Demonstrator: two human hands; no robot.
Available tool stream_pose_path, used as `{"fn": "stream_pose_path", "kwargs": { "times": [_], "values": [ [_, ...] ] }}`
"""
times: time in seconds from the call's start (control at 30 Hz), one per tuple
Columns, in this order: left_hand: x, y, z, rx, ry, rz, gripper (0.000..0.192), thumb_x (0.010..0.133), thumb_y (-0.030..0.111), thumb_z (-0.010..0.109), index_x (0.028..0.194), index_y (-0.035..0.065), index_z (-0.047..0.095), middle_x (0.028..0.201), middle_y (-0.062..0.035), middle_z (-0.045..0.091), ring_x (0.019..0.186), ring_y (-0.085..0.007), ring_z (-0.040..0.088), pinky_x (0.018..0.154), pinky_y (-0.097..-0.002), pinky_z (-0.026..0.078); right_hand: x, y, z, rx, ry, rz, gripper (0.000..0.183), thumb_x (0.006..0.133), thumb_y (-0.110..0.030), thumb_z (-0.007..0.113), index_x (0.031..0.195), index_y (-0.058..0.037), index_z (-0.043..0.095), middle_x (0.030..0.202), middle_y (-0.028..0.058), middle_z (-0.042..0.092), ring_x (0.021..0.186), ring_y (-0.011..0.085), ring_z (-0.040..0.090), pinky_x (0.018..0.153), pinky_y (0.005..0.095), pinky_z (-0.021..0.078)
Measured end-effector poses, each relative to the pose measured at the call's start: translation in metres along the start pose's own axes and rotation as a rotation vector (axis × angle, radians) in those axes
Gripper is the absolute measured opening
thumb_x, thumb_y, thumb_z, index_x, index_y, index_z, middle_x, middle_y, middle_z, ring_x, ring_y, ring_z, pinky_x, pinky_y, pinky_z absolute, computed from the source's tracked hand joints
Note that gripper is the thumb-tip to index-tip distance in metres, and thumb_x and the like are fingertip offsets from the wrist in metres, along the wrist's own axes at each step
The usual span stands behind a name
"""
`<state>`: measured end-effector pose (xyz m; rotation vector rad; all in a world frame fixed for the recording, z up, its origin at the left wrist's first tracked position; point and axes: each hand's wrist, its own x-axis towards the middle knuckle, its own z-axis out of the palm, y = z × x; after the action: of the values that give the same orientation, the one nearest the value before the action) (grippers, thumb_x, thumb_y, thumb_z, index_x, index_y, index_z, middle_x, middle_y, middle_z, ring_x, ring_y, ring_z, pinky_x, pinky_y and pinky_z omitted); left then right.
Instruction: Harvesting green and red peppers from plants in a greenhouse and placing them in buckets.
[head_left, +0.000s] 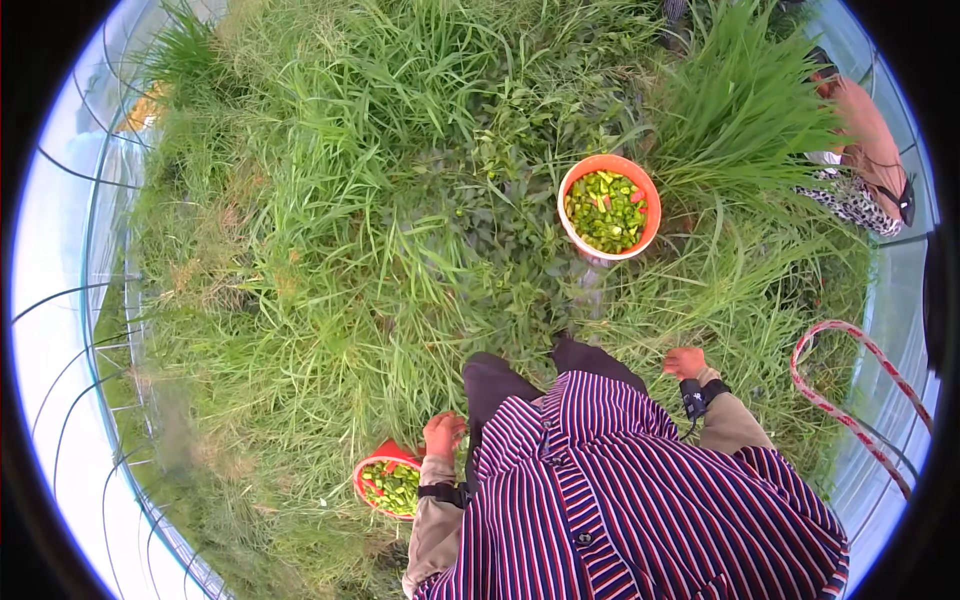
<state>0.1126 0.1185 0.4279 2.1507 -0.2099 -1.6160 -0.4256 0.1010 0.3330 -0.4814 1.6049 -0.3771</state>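
Observation:
My left hand (444, 433) hangs low beside my leg, its fingers bent. Right next to it is a red bucket (384, 452) filled with cut or whole green peppers (391, 486) and a few red ones; whether the hand touches the bucket is unclear. On the other side, my right hand (684, 363) hangs over the grass with loosely bent fingers and nothing visible in it. Ahead of my feet stands a larger orange bucket (651, 225) with a pale outside. Green peppers (606, 214) and several red pieces fill much of it.
Tall grass (352, 172) grows thickly around low leafy plants (510, 277). A bent-over person (870, 142) is at the right. A red-and-white tube or rope (847, 416) loops nearby. Plastic sheeting over curved hoops (60, 300) encloses both sides.

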Motion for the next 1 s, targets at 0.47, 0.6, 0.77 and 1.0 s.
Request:
{"fn": "stream_pose_path", "kwargs": {
  "times": [0.47, 0.6, 0.77, 1.0],
  "values": [
    [0.044, 0.004, -0.027, -0.019, 0.006, 0.034, 0.026, 0.075, 0.020, 0.054, 0.094, 0.0036, 0.060, 0.070, -0.0042, 0.060, 0.058, -0.0138, 0.054, 0.046, -0.0257, 0.039, -0.012, -0.013, 0.059, 0.198, -0.082, 0.126, 0.024, 0.084, -0.016, 0.049, 0.093, 0.0053, 0.055, 0.093, 0.0197, 0.062, 0.075, 0.0278, 0.065, 0.041, 0.0323, 0.0434],
    [0.072, 0.018, -0.042, 0.051, -0.051, 0.137, 0.020, 0.073, 0.016, 0.055, 0.085, 0.0015, 0.062, 0.062, -0.0029, 0.055, 0.051, -0.0110, 0.047, 0.043, -0.0253, 0.037, 0.020, 0.004, 0.052, -0.444, -0.069, -0.336, 0.024, 0.086, -0.015, 0.046, 0.093, 0.0056, 0.055, 0.093, 0.0201, 0.062, 0.077, 0.0292, 0.065, 0.038, 0.0304, 0.0429],
    [0.116, 0.060, -0.088, -0.046, -0.057, -0.053, 0.023, 0.074, 0.016, 0.053, 0.092, 0.0016, 0.060, 0.073, -0.0072, 0.061, 0.057, -0.0145, 0.054, 0.046, -0.0250, 0.039, 0.013, -0.065, 0.131, 0.035, 0.057, 0.067, 0.022, 0.085, -0.013, 0.046, 0.095, 0.0047, 0.055, 0.092, 0.0195, 0.062, 0.074, 0.0286, 0.065, 0.038, 0.0284, 0.0419],
    [0.165, 0.146, -0.165, -0.016, -0.117, -0.110, 0.029, 0.080, 0.020, 0.050, 0.103, 0.0015, 0.053, 0.086, -0.0123, 0.062, 0.068, -0.0221, 0.062, 0.047, -0.0262, 0.041, -0.022, -0.122, 0.251, -0.217, 0.139, -0.172, 0.018, 0.077, -0.011, 0.053, 0.080, 0.0063, 0.057, 0.073, 0.0139, 0.060, 0.065, 0.0212, 0.062, 0.054, 0.0311, 0.0521]
  ]
}}
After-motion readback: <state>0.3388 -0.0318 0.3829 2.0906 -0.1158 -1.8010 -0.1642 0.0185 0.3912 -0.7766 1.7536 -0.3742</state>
